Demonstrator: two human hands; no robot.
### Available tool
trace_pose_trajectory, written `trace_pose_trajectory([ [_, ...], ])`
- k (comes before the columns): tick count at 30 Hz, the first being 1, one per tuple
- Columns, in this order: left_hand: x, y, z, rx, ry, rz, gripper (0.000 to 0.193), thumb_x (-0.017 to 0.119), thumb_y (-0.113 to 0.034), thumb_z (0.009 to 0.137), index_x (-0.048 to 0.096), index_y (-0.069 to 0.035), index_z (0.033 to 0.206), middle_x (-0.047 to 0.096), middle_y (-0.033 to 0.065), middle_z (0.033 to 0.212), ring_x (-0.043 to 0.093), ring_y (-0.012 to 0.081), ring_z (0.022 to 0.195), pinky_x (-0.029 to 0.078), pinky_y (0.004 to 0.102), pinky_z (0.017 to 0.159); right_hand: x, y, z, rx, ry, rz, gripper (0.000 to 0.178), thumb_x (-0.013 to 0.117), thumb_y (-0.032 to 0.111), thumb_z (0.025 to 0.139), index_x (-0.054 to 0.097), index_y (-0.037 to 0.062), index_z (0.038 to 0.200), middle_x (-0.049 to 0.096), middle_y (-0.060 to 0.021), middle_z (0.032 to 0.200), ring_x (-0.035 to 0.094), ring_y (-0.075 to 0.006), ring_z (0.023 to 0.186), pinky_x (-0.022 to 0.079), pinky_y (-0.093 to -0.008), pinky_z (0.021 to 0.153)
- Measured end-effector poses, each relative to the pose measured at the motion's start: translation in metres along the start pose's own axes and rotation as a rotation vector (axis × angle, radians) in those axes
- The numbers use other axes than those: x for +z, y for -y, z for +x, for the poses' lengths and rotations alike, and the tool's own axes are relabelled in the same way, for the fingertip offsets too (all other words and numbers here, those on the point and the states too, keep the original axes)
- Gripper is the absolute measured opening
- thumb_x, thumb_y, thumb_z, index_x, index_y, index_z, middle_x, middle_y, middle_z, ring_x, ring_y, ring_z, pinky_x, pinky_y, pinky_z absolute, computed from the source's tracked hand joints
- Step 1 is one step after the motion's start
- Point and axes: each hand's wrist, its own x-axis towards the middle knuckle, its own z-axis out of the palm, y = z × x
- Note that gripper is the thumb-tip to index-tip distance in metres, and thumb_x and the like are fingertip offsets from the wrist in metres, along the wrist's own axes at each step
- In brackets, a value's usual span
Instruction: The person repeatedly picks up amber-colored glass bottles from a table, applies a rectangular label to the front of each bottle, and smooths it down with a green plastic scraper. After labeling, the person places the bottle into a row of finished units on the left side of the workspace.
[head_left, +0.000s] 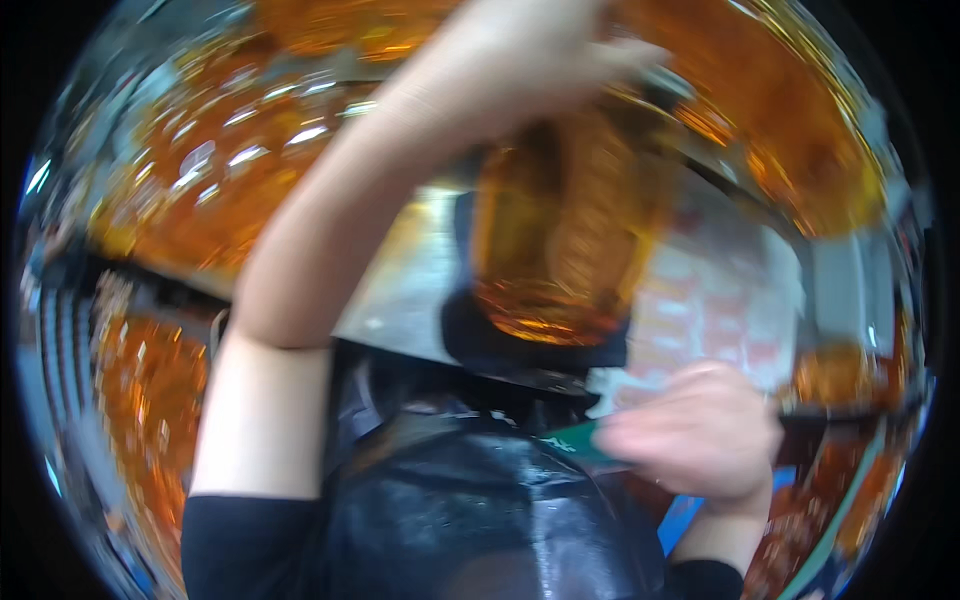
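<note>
My left arm reaches up across the view, and my left hand is closed at the top of an amber see-through bottle with a raised pattern on its side. Motion smears the fingers, and the bottle's neck is hidden. Lower right, in front of my dark apron, my right hand is closed round a flat green piece whose end sticks out to the left. A crumpled whitish bit shows just above that hand. What the green piece is cannot be made out.
Many amber bottles stand packed at the left, with another amber group at the far right. A whitish sheet with faint red print lies right of the held bottle. A pale grey container is at the right edge.
</note>
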Motion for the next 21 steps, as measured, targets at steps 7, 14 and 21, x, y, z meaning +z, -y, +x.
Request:
trace_pose_trajectory([
  [7, -0.067, -0.066, -0.129, 0.243, -0.397, -0.156, 0.019, 0.076, -0.011, 0.073, 0.059, -0.004, 0.078, 0.061, 0.0111, 0.075, 0.063, 0.0308, 0.077, 0.051, 0.0387, 0.067, -0.047, -0.082, -0.046, 0.094, -0.44, 0.006, 0.023, 0.063, 0.009, 0.094, 0.058, -0.0008, 0.114, 0.058, -0.0118, 0.104, 0.055, -0.0206, 0.097, 0.046, -0.0307, 0.088],
  [14, -0.198, -0.148, -0.325, -0.288, -0.832, 0.482, 0.033, 0.07, -0.036, 0.091, 0.066, -0.003, 0.092, 0.069, 0.0081, 0.099, 0.062, 0.0108, 0.085, 0.05, 0.0255, 0.077, -0.034, -0.123, 0.007, 0.212, -0.383, 0.014, 0.024, 0.059, 0.014, 0.099, 0.059, -0.0005, 0.119, 0.058, -0.0042, 0.114, 0.054, -0.0139, 0.104, 0.042, -0.0268, 0.093],
  [21, -0.38, -0.13, -0.469, -0.752, -0.962, 1.268, 0.02, 0.07, -0.029, 0.092, 0.073, -0.01, 0.094, 0.07, -0.0021, 0.08, 0.057, 0.0037, 0.071, 0.045, 0.0221, 0.066, -0.004, -0.117, 0.059, 0.282, -0.274, 0.088, 0.026, 0.059, 0.017, 0.1, 0.06, -0.0005, 0.118, 0.061, -0.0034, 0.111, 0.055, -0.0112, 0.102, 0.042, -0.0238, 0.091],
])
